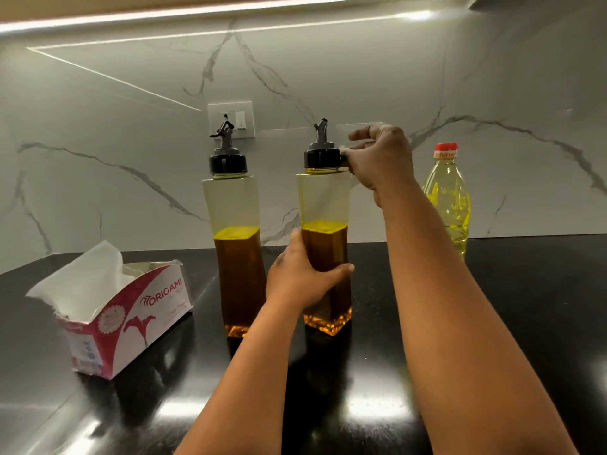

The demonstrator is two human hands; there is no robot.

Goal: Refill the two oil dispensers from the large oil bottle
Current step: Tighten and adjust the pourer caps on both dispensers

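I keep my left hand (300,274) wrapped around the body of the right dispenser (325,244) to steady it on the bench (492,323), while my right hand (377,159) pinches its black cap (322,158), probably to unscrew it for filling. The other dispenser (235,244) stands just left of it, untouched, and the large oil bottle (448,195) waits capped to its right, near the wall.

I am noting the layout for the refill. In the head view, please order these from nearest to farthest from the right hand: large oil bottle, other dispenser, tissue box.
From the right hand:
1. Large oil bottle, to its right by the wall.
2. Other dispenser, to its left.
3. Tissue box, far left on the counter.
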